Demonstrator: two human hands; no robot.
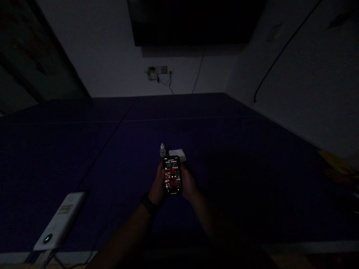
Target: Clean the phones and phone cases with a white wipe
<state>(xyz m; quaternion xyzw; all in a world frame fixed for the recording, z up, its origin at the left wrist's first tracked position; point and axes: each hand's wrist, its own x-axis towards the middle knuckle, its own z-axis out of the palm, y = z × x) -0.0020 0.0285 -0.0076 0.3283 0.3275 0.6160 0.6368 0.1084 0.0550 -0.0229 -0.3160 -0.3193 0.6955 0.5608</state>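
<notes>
A lit smartphone (pixel 172 175) is held upright between both hands, its lock screen showing 18:31 over a red picture. My left hand (pixel 158 185) grips its left edge, and a dark band circles that wrist. Along the right edge, my right hand (pixel 189 183) is closed on the same phone. Just beyond the phone stand a small clear bottle (pixel 162 151) with a pale cap and a white paper or card (pixel 178 153), partly hidden by the phone. The dim light hides the finger details.
A blue tabletop (pixel 134 138) spreads around my arms. At the lower left lies a white power bank (pixel 63 220) with cables. Sockets with plugs (pixel 161 70) and a dark screen (pixel 193 22) are on the wall. Something yellow (pixel 336 162) sits at the right.
</notes>
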